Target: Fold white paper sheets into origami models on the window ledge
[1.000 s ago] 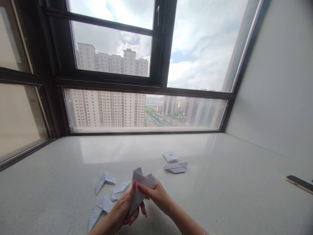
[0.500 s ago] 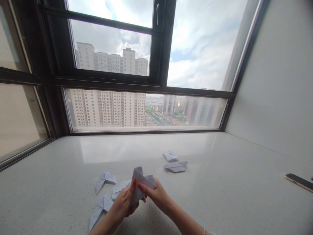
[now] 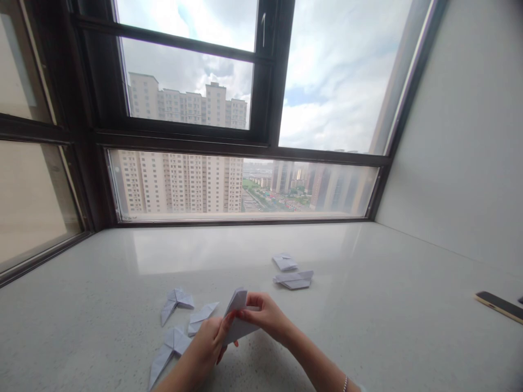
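Left hand (image 3: 210, 340) and right hand (image 3: 263, 316) both grip the white folded paper piece (image 3: 237, 321), pinched shut on it. Since a second ago it sits lower and flatter, just above the pale speckled stone table (image 3: 368, 305). White folded paper shapes (image 3: 176, 299) at 10 o'clock; two more (image 3: 293, 279) at 1 o'clock; dark phone (image 3: 498, 306) at 3 o'clock.

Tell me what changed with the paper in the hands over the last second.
The folded paper came lower toward the counter and looks flatter and narrower. The right hand moved up over its top edge, pinching it; the left hand keeps its grip from below. The other folded pieces, such as the pair farther back, and the phone stayed where they were.
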The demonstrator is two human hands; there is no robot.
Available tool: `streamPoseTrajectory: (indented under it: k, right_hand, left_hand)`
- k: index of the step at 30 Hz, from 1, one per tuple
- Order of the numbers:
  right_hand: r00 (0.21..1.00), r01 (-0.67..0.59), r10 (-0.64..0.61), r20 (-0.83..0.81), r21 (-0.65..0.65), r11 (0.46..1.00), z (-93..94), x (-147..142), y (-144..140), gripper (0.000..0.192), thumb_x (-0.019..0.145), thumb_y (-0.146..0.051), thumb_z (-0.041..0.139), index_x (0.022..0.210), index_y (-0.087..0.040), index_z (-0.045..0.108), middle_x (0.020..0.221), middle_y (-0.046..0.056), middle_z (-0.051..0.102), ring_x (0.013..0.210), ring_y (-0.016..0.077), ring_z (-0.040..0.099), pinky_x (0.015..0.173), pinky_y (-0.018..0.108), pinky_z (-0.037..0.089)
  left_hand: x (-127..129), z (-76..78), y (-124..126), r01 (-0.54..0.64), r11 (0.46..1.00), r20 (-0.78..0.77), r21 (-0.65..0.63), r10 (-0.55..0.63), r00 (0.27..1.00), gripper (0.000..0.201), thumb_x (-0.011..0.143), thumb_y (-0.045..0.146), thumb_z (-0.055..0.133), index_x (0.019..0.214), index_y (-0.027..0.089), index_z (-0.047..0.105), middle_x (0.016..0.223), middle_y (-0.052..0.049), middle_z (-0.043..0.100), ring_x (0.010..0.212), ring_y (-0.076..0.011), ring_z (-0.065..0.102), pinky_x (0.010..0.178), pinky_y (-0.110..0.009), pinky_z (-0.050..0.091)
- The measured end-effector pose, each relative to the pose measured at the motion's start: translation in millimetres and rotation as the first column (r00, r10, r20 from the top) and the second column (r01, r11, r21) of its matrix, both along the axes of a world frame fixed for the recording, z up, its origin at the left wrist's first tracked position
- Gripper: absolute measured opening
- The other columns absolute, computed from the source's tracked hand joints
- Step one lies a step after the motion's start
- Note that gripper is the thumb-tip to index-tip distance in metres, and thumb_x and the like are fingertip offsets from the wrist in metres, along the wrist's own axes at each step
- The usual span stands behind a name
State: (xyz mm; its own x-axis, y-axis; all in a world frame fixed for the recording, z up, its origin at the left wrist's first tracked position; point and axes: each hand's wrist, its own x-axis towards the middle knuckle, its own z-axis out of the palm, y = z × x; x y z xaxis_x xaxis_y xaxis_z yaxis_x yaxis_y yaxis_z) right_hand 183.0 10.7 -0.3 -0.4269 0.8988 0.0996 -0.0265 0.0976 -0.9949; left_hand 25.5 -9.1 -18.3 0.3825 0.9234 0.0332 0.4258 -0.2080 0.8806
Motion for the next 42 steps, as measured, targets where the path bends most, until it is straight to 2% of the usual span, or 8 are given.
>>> streamPoseTrajectory:
  k: [12,21,24,27,29,32,37,42]
  right_hand:
    - [0.998,0.042,-0.038,0.049,-0.078,0.996,-3.1,17,13,0.038,0.046,-0.043,0.073,0.059,-0.011,0.056,0.051,-0.005,0.05,0.047,0.0062,0.041,0.045,0.018,0.026]
    - [0.997,-0.069,0.071,0.011,-0.139,0.988,4.1,20,8,0.033,0.05,-0.037,0.073,0.06,-0.011,0.056,0.055,-0.004,0.051,0.05,0.0062,0.042,0.049,0.019,0.028]
    - [0.992,-0.076,0.085,0.096,-0.097,0.992,6.1,33,15,0.034,0.049,-0.04,0.072,0.057,-0.011,0.055,0.054,-0.005,0.049,0.05,0.0063,0.04,0.049,0.019,0.027]
    - [0.971,-0.004,0.013,0.24,-0.038,0.999,8.2,62,26,0.037,0.048,-0.043,0.071,0.053,-0.012,0.052,0.051,-0.006,0.045,0.049,0.0062,0.037,0.048,0.019,0.025]
    - [0.938,0.067,-0.063,0.34,-0.001,0.998,8.1,87,31,0.037,0.05,-0.045,0.069,0.052,-0.013,0.049,0.049,-0.006,0.042,0.048,0.0061,0.035,0.046,0.019,0.024]
    - [0.811,0.199,-0.191,0.554,0.047,0.979,4.3,119,35,0.039,0.051,-0.045,0.067,0.046,-0.015,0.043,0.044,-0.008,0.035,0.045,0.0055,0.029,0.044,0.02,0.019]
    - [0.701,0.313,-0.278,0.657,0.067,0.947,-5.1,159,31,0.037,0.049,-0.041,0.066,0.04,-0.016,0.041,0.039,-0.008,0.031,0.043,0.0056,0.026,0.043,0.021,0.017]
    - [0.538,0.471,-0.401,0.741,0.13,0.872,-11.9,189,24,0.036,0.049,-0.036,0.064,0.036,-0.018,0.035,0.035,-0.009,0.025,0.041,0.0069,0.026,0.044,0.023,0.016]
  left_hand:
    - [4,3.2,-5,0.141,0.979,0.072,-0.148,-0.132,0.989,0.053,0.062,0.065,0.046,0.067,0.013,0.055,0.043,0.006,0.042,0.034,-0.0072,0.038,0.035,-0.018,0.028]
    - [6,1.8,-11,0.111,0.99,0.044,-0.082,-0.108,0.993,0.053,0.065,0.064,0.043,0.068,0.013,0.056,0.045,0.004,0.048,0.035,-0.0075,0.037,0.036,-0.019,0.028]
    - [5,9.5,-13,0.161,0.987,-0.017,-0.015,-0.161,0.987,0.052,0.07,0.061,0.04,0.069,0.013,0.058,0.046,0.004,0.046,0.041,-0.0086,0.041,0.04,-0.018,0.03]
    - [3,17.8,-15,0.167,0.98,-0.173,0.104,-0.148,0.974,0.048,0.074,0.056,0.038,0.074,0.015,0.063,0.045,0.004,0.046,0.045,-0.0096,0.043,0.043,-0.017,0.029]
    - [2,20.8,-16,0.164,0.97,-0.232,0.177,-0.121,0.965,0.046,0.076,0.054,0.036,0.076,0.017,0.064,0.045,0.003,0.048,0.047,-0.0107,0.044,0.044,-0.017,0.028]
    - [2,20.7,-18,0.162,0.959,-0.251,0.232,-0.102,0.963,0.046,0.077,0.053,0.035,0.074,0.018,0.064,0.044,0.002,0.047,0.047,-0.0118,0.044,0.044,-0.017,0.028]
    - [3,16.1,-19,0.136,0.956,-0.263,0.26,-0.066,0.963,0.047,0.078,0.054,0.032,0.071,0.02,0.064,0.047,0.002,0.049,0.047,-0.0114,0.044,0.046,-0.018,0.029]
    - [2,14.7,-18,0.155,0.947,-0.309,0.282,-0.064,0.949,0.045,0.078,0.052,0.033,0.074,0.02,0.064,0.052,0.001,0.054,0.051,-0.0122,0.048,0.05,-0.019,0.03]
